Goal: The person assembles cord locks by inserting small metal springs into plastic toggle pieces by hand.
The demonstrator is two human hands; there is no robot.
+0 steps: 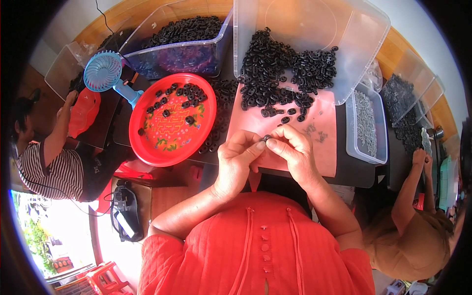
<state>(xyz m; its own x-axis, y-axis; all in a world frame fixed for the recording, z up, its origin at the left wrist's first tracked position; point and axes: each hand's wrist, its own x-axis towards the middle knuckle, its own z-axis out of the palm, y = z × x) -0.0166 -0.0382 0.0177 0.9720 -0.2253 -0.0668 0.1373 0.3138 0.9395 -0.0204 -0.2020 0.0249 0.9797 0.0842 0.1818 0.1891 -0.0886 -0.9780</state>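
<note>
I see my left hand and right hand pinched together on one small black ring, with the loose black-ring pile at twelve o'clock, slightly nearer the right hand.

Small black part mostly hidden between fingertips of both hands; shape unclear.

- A small hand-assembly workshop
- On the table, clear bins heaped with black rings
- Left of the bins, a red tray holds more rings
- By the tray, a blue fan
- Two co-workers sit at either end of the table
</note>
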